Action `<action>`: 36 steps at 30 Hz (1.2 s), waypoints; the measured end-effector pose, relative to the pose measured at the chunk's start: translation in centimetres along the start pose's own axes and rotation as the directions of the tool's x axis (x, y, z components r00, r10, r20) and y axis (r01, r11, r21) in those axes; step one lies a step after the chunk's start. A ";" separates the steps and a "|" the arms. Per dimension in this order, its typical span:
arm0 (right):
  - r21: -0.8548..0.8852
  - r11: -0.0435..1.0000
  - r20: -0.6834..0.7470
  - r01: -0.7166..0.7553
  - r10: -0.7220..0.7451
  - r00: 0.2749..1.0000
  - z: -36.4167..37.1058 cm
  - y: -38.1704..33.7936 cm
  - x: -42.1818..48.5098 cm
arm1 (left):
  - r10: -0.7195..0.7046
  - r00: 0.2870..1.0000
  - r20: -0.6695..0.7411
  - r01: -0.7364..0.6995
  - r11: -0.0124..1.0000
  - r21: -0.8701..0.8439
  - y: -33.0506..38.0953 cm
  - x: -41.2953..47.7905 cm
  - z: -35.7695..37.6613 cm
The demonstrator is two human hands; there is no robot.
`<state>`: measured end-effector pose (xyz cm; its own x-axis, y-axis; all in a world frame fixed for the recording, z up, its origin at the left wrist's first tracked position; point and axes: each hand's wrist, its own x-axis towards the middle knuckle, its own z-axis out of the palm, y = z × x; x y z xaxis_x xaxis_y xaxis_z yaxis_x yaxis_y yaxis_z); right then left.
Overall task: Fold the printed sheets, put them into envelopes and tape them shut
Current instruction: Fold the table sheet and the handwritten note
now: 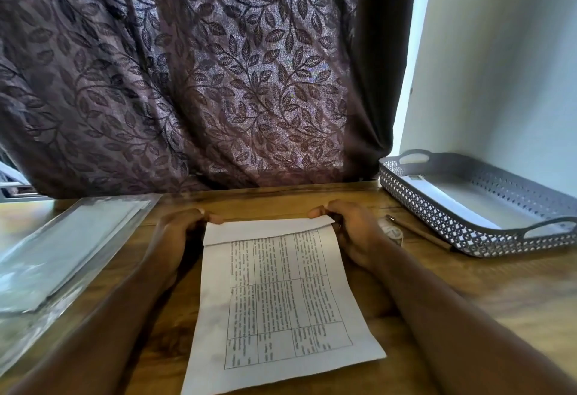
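Observation:
A printed sheet (278, 301) with a table of text lies on the wooden table (499, 301) in front of me. Its far edge is curled over toward me into a narrow white flap (265, 230). My left hand (178, 232) pinches the flap's left corner and my right hand (349, 226) pinches its right corner. A clear plastic sleeve of white envelopes (62, 248) lies at the left. A roll of clear tape (392, 232) sits just right of my right hand, partly hidden by it.
A grey perforated tray (468, 232) with handles stands at the right, with white paper inside. A pen (418, 232) lies between tape and tray. A purple leaf-patterned curtain (203, 82) hangs behind the table's far edge; a white wall (505, 67) is at right.

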<state>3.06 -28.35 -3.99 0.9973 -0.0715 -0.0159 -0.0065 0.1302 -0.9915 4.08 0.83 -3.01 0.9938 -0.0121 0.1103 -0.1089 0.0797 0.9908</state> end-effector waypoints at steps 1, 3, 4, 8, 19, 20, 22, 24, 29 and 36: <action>-0.034 0.999 -0.002 0.013 -0.013 1.000 0.1 0.0 -0.1 | 0.008 1.000 0.010 -0.008 1.000 0.015 -0.1 0.1 0.0; -0.119 0.991 -0.026 0.056 -0.059 0.998 0.4 0.1 -0.2 | 0.035 0.999 -0.008 -0.034 0.992 0.124 -0.5 0.4 0.0; -0.144 0.987 -0.035 0.073 -0.078 0.996 0.5 0.1 -0.2 | 0.045 0.999 -0.012 -0.042 0.981 0.187 -0.7 0.7 -0.1; -0.168 0.982 -0.055 0.085 -0.096 0.994 0.4 0.2 -0.2 | 0.028 0.999 0.033 -0.036 0.954 0.299 -1.1 1.3 -0.5; -0.904 0.316 0.110 0.286 -0.477 0.872 2.7 -0.1 -0.7 | 0.344 0.914 0.215 -0.400 0.677 0.618 -1.2 0.8 0.2; -0.912 0.278 0.138 0.301 -0.484 0.864 3.5 -0.2 -0.8 | 0.378 0.898 0.226 -0.432 0.651 0.624 -1.1 0.6 0.5; -0.909 0.239 0.194 0.343 -0.485 0.853 4.9 -0.4 -1.1 | 0.427 0.869 0.249 -0.478 0.602 0.640 -0.9 0.2 1.2; -0.906 0.199 0.247 0.373 -0.466 0.850 6.1 -0.4 -1.5 | 0.454 0.849 0.269 -0.508 0.567 0.649 -0.9 0.0 1.6; -0.886 0.250 0.261 0.392 -0.430 0.864 6.0 -0.4 -1.4 | 0.453 0.844 0.287 -0.520 0.558 0.647 -1.0 -0.3 1.6; -0.879 0.350 0.198 0.324 -0.350 0.915 3.5 -0.3 -0.6 | 0.404 0.887 0.223 -0.448 0.635 0.629 -1.5 0.3 0.8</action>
<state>2.72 -24.94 -3.19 0.9297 0.0852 0.3584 0.2570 -0.8469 -0.4655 4.55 -0.07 -4.41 0.8330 -0.2012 0.5154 -0.5272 -0.5713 0.6291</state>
